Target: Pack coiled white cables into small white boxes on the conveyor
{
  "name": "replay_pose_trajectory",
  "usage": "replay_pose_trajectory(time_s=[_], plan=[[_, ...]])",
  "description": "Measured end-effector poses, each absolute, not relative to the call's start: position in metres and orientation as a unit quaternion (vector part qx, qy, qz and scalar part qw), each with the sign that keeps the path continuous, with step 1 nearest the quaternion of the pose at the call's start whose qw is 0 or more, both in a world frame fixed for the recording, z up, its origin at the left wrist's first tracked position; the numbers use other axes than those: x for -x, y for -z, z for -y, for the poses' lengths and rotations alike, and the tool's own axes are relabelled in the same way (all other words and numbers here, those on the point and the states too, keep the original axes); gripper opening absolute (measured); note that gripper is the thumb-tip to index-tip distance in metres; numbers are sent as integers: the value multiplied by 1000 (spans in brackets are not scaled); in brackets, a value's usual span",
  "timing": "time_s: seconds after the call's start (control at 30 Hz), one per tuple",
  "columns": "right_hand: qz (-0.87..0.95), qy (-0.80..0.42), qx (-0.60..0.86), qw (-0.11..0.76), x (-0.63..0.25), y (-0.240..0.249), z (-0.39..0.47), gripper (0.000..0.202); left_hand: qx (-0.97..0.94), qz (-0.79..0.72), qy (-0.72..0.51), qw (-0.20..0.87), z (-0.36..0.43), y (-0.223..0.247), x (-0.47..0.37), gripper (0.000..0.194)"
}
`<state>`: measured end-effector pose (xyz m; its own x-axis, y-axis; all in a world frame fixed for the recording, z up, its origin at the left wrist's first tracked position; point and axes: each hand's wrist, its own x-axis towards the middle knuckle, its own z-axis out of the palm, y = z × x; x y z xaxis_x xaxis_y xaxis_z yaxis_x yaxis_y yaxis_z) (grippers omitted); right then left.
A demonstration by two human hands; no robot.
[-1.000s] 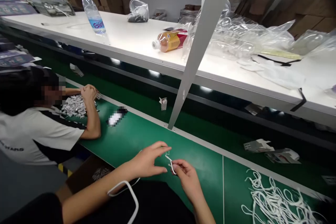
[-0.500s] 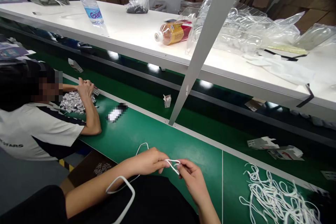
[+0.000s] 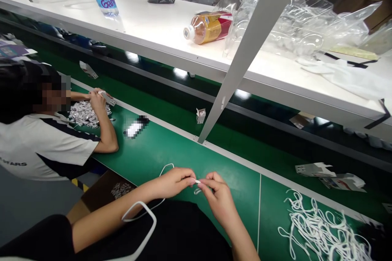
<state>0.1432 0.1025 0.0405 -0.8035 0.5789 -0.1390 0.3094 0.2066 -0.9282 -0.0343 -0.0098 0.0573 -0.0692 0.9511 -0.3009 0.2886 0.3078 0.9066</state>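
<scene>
Close together above the green tabletop, both hands pinch a thin white cord (image 3: 197, 182). The thumb and fingertips of my left hand (image 3: 179, 182) close on one side of it. My right hand (image 3: 217, 195) grips it a short distance away, and a small loop hangs just below the fingertips. More white cord (image 3: 165, 167) rises in a curve behind my left wrist. A thicker-looking white loop (image 3: 150, 216) lies across my left forearm; whether it joins the pinched cord, I cannot tell. To the right lies a tangled pile of white cords (image 3: 324, 228).
At left a co-worker (image 3: 52, 142) handles a pile of small white pieces (image 3: 87, 113). A slanted metal post (image 3: 226, 94) rises from the bench edge. The white shelf (image 3: 147, 28) carries bottles and plastic bags. Small white boxes (image 3: 200, 116) sit on the green strip beyond.
My hands have come closer together, and the open loop between them has shrunk to a short stretch with a small loop below. The view has shifted slightly. The co-worker's hands moved a little.
</scene>
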Motion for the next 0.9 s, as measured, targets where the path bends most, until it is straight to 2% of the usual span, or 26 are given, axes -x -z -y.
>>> replay_pose_trajectory(time_s=[0.1, 0.23, 0.4, 0.57, 0.63, 0.7, 0.8, 0.9], plan=[[606, -704, 334, 156, -139, -28, -100, 32, -367, -634, -415, 539, 6, -43, 27, 34], [407, -829, 344, 170, -129, -21, -85, 34, -245, -595, -442, 625, 0, -33, 14, 46], [309, -852, 360, 223, -118, -20, -76, 38, -177, -587, -453, 647, -9, -31, -2, 50], [256, -855, 386, 235, -114, -19, -87, 50, -210, -587, -413, 664, -16, -15, -1, 47], [225, -838, 415, 275, -117, -19, -96, 51, -255, -641, -394, 608, -27, 0, 21, 44], [215, -809, 460, 297, -125, -19, -106, 51, -262, -726, -401, 493, -48, 19, 58, 41], [232, -777, 515, 277, -143, -13, -118, 55, -233, -801, -427, 349, -102, 45, 124, 38], [223, -761, 554, 252, -159, 1, -121, 63, -249, -822, -429, 280, -173, 63, 167, 39]])
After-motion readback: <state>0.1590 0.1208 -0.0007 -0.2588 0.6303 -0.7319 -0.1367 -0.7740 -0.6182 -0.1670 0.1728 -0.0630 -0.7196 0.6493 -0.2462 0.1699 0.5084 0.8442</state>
